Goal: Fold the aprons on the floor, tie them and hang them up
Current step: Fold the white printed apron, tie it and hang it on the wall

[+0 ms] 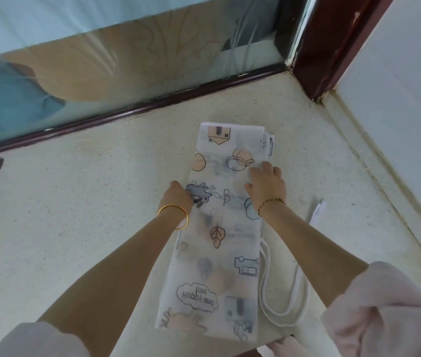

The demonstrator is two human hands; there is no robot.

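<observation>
Pink sleeve (384,318) aside, the printed apron (219,228) lies folded in a long strip on the floor (75,202). The left hand (178,194) curls round its left edge. The right hand (266,184) presses flat on it, fingers spread. The loose white straps (281,320) beside it could get trapped in the next fold.

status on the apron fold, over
Left hand grips apron left edge, right hand pressing on top. Folded long strip on floor. Straps loose at right.
</observation>
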